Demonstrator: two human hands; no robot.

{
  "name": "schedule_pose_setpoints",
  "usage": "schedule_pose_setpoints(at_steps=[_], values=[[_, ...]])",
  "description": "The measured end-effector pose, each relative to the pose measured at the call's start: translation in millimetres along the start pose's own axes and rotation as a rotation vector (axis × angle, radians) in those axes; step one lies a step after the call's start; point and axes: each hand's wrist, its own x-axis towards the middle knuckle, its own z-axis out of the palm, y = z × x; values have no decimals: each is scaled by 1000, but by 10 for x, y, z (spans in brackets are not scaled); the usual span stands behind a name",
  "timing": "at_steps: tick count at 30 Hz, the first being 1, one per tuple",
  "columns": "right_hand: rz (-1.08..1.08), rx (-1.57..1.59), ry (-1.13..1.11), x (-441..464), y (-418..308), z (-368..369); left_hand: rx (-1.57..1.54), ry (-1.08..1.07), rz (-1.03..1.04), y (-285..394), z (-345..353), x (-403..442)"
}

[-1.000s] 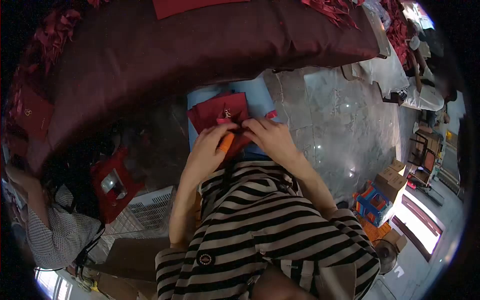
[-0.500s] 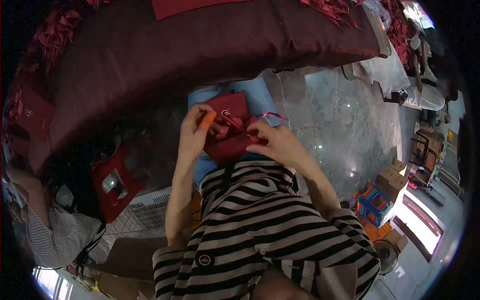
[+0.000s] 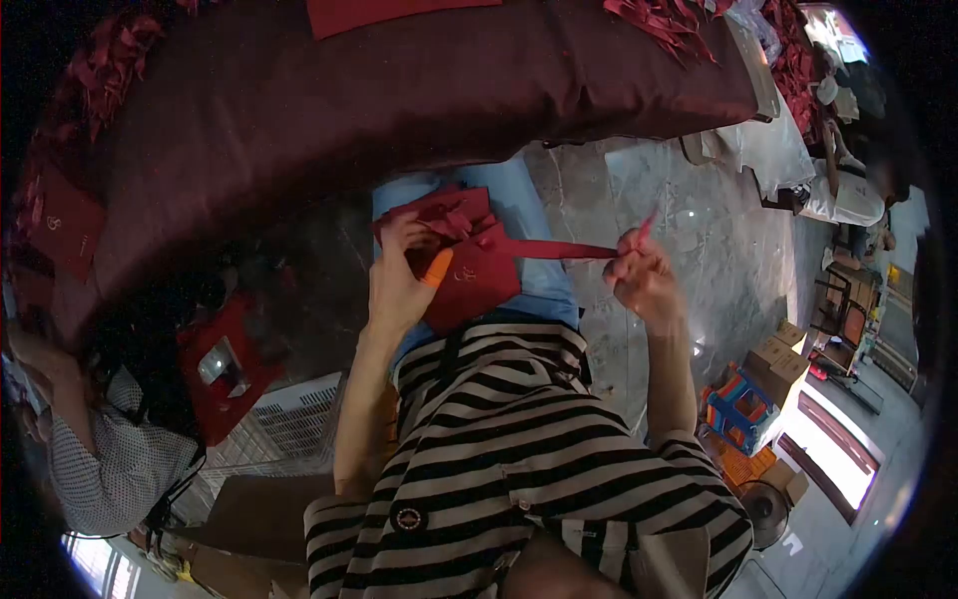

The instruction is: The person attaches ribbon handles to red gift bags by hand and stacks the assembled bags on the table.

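Observation:
On my lap lies a red gift bag (image 3: 477, 285) with a small pale logo; its exact build is hard to make out. My left hand (image 3: 401, 285), an orange finger cover (image 3: 437, 268) on one digit, is closed around the bag's left side near gathered ribbon loops (image 3: 454, 222). A red ribbon (image 3: 559, 249) runs taut from the bag's middle out to the right. Its far end is pinched in my right hand (image 3: 647, 280), off to the right above the floor, with a short tail sticking up past the fingers.
A table with a dark red cloth (image 3: 399, 90) stretches ahead, bearing piles of red ribbon (image 3: 659, 22). At left are a white plastic crate (image 3: 299, 409), a red bag (image 3: 225, 369) and another person's arm (image 3: 65, 399). Cardboard boxes (image 3: 778, 359) and a fan (image 3: 766, 509) stand at right.
My right hand has moved right, away from the bag, drawing the ribbon out straight. The bag's logo face nearer me now shows. My left hand has shifted slightly right and down.

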Motion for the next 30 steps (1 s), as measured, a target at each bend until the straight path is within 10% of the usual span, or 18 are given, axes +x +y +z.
schedule_pose_setpoints(at_steps=[7, 14, 19, 23, 30], values=[[-108, -44, 535, 149, -79, 289, 72, 172, 228, -93, 104, -85], [-158, 121, 321, 149, -60, 216, 577, 272, 353, -125, 100, -261], [-45, -747, 328, 284, 79, 858, 535, 70, 337, 36, -146, -269], [-352, -1294, 27, 556, 744, 1062, 418, -74, 286, -4, -266, -234], [-296, -1541, 94, 768, 1365, 1001, 43, -132, 15, -280, -265, -144]])
